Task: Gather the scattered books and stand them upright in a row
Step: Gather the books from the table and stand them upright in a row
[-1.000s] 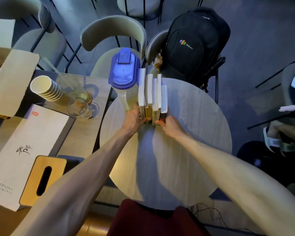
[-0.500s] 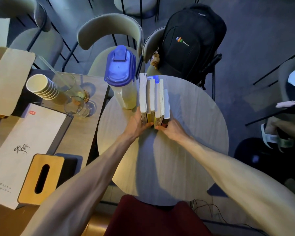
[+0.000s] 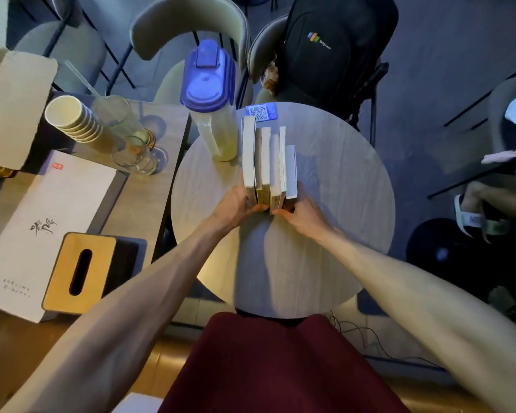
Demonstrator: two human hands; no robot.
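Note:
Several books [image 3: 265,162] stand upright side by side in a tight row on the round grey table [image 3: 340,189], their white page edges facing up. My left hand [image 3: 236,204] presses against the left end of the row at its near edge. On the right end, my right hand [image 3: 298,214] grips the near edge too. The fingertips of both hands almost meet in front of the spines. The tallest book is at the left, the shortest at the right.
A pitcher with a blue lid [image 3: 210,96] stands just left of the books. A QR sticker [image 3: 261,112] lies behind them. To the left are stacked paper cups [image 3: 72,117], glasses [image 3: 131,150], a white box [image 3: 42,222] and a wooden tissue box [image 3: 79,271]. A black backpack [image 3: 334,46] sits on a chair.
The row of books has slid toward me and away from the pitcher, held between both hands. The QR sticker behind the books is now uncovered.

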